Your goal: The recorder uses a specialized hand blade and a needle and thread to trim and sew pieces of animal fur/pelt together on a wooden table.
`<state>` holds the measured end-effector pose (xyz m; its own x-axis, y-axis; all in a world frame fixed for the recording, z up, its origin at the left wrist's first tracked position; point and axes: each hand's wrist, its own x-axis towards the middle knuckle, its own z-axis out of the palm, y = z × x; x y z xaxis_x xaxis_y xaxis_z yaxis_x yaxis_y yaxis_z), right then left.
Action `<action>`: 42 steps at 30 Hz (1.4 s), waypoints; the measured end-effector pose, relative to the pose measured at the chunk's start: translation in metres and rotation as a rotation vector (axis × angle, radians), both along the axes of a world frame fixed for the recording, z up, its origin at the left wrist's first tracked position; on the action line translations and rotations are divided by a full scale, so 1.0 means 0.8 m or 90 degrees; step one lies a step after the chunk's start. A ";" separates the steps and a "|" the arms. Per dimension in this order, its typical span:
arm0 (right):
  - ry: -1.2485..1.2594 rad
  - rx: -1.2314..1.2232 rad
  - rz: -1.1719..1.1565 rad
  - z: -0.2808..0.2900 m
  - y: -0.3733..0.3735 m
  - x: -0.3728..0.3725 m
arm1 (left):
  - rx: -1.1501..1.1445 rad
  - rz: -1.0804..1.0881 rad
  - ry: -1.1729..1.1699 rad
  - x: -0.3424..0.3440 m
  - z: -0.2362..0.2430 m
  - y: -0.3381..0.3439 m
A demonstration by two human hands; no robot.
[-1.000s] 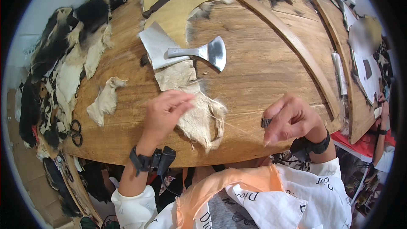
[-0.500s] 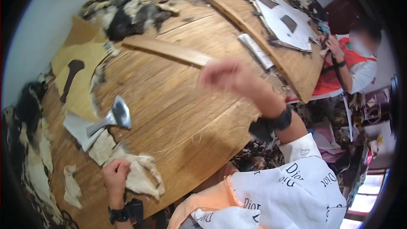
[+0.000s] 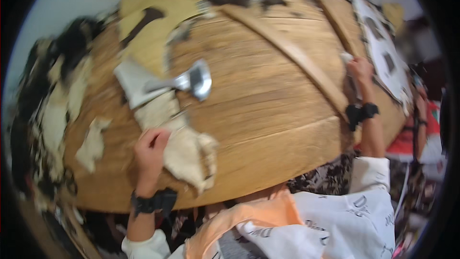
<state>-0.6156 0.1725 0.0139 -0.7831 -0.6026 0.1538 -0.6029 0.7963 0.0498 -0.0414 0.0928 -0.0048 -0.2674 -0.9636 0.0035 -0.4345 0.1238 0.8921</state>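
Observation:
My left hand (image 3: pixel 152 152) is curled closed at the left edge of a pale hide piece (image 3: pixel 187 158); whatever its fingers hold, if anything, is hidden. At the right of the table, my right hand (image 3: pixel 360 70) is closed over a white tube-like stick (image 3: pixel 346 57), whose far end shows past the fingers. A metal tool with a shiny flared blade (image 3: pixel 200 80) lies beyond my left hand, its shank across a whitish flat piece (image 3: pixel 132 84). A small pale hide scrap (image 3: pixel 94 145) lies to the left.
A flat wooden strip (image 3: pixel 292 52) lies diagonally across the wooden table (image 3: pixel 258 115), with a second strip (image 3: pixel 330 12) farther right. A yellow sheet (image 3: pixel 146 55), fur scraps (image 3: pixel 72 43) and a white panel with two dark rectangles (image 3: pixel 369 43) lie around. A co-worker's arm (image 3: pixel 420 124) shows at right.
My right hand has moved right and down onto the white stick and closed there. The view has shifted, so the table's things appear displaced. My left hand remains by the hide piece.

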 end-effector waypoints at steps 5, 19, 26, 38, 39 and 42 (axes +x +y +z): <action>0.248 0.050 0.175 0.013 -0.012 0.044 | -0.278 -0.042 -0.273 0.005 0.023 0.019; -0.602 -0.209 0.803 -0.015 -0.079 0.474 | -0.161 -0.217 -0.471 0.009 -0.001 0.024; -0.515 -0.230 0.795 -0.028 -0.074 0.481 | -0.155 -0.213 -0.466 0.011 -0.001 0.025; -0.413 -0.194 0.736 -0.023 -0.083 0.494 | -0.190 -0.176 -0.470 0.009 -0.003 0.021; -0.410 -0.198 0.736 -0.019 -0.085 0.490 | -0.189 -0.178 -0.465 0.008 -0.003 0.020; -0.310 -0.217 0.691 0.001 -0.101 0.471 | -0.171 -0.181 -0.442 0.014 0.002 0.021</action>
